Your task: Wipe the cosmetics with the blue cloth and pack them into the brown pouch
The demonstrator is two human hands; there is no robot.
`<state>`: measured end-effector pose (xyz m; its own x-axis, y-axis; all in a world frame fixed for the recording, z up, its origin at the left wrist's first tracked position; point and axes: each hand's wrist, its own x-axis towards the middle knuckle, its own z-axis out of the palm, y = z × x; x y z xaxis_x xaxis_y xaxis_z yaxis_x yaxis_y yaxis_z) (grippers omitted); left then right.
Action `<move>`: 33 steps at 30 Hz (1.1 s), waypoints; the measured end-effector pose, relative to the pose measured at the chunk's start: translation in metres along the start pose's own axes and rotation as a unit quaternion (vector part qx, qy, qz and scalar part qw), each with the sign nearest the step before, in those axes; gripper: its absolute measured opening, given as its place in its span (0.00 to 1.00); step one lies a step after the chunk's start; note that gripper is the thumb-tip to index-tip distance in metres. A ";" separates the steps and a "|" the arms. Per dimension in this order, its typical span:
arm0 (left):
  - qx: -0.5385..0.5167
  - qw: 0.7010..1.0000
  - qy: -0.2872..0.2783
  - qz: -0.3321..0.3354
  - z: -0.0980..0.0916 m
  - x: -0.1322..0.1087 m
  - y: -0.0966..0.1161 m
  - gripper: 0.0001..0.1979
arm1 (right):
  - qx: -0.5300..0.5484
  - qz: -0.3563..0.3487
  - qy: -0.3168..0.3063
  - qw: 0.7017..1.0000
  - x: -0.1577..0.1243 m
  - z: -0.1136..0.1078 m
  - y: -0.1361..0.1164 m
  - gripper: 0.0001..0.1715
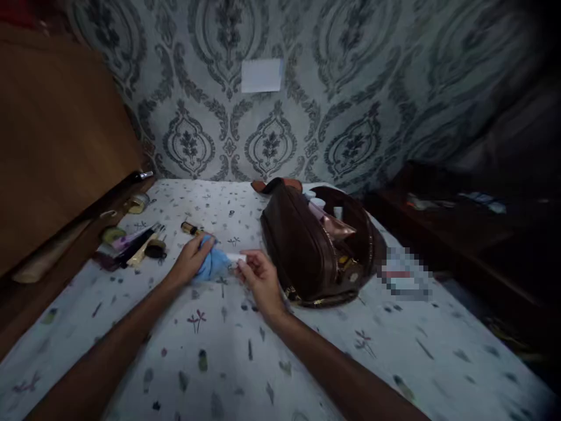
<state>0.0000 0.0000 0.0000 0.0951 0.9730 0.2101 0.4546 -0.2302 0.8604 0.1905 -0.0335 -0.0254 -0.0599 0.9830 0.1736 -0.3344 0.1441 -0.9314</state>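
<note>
My left hand is closed around a light blue cloth just above the patterned bed sheet. Between finger and thumb, my right hand pinches a small white cap-like piece at the cloth's right end; its exact kind is unclear. Beyond my left hand lies a small dark bottle with gold bands. Right of my right hand, a dark brown leather bag stands unzipped. Inside it show a shiny rose-gold pouch and several white-capped containers.
Brushes and tubes lie in a cluster at the left, with a jar behind them. A wooden board borders the left side. A blurred-out item lies right of the bag. Patterned wallpaper rises behind.
</note>
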 end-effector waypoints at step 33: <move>0.083 0.982 -0.080 0.148 0.028 -0.029 0.031 0.28 | 0.204 0.217 -0.099 0.950 -0.006 0.005 -0.008 0.26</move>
<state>0.0363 -0.0351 0.0073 0.3767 0.8570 0.3516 0.5238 -0.5101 0.6822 0.1885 -0.0408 -0.0170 -0.4374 0.8934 -0.1029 -0.5717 -0.3645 -0.7351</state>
